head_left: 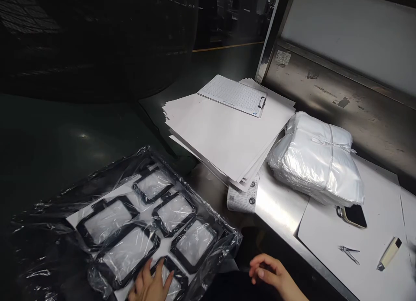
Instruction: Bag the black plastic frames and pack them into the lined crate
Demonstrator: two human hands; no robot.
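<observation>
Left hand [150, 286] lies open, flat on a plastic-wrapped tray of black frames [130, 231] left of the steel tabletop [276, 205]; right hand [271, 273] hovers loosely curled, seemingly empty; press evenly, avoid tearing wrap

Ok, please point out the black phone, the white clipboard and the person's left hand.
black phone [354, 215], head view, middle of its dark screen.
white clipboard [233, 95], head view, centre of the printed sheet.
left hand [150, 285], head view, back of the hand on the plastic-wrapped tray.
</observation>
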